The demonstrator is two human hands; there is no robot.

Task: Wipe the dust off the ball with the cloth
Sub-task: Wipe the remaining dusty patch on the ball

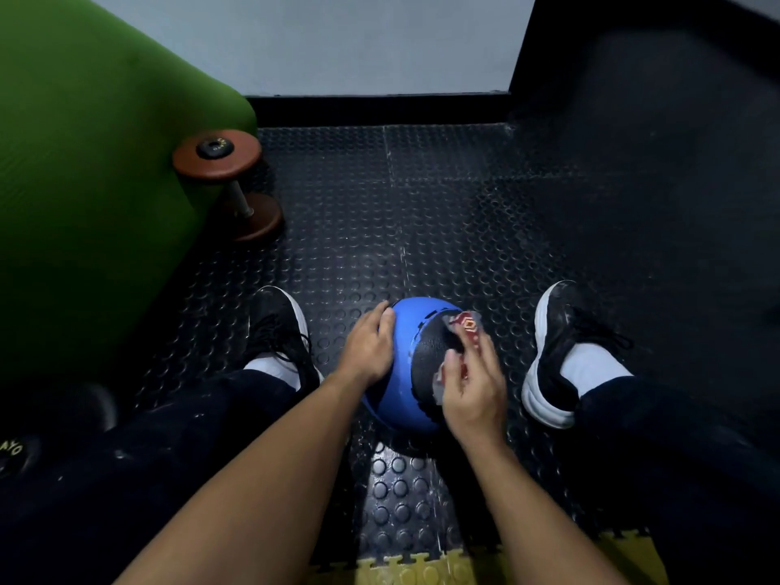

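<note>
1. Blue and black ball (396,369), lower centre, on studded floor (422,213) between two shoes; round, no long axis, black panel faces up-right.
2. Left hand (368,347) flat on ball's left side, fingers relaxed.
3. Right hand (475,384) grips patterned cloth (464,327) against the black panel.
4. Dumbbell (230,183) upper left beside green mat (84,183).

brown dumbbell (230,183), green mat (84,162), studded floor (422,204)

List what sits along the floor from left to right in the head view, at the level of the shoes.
Left shoe → left hand resting on the ball → ball → cloth held by the right hand → right shoe.
</note>
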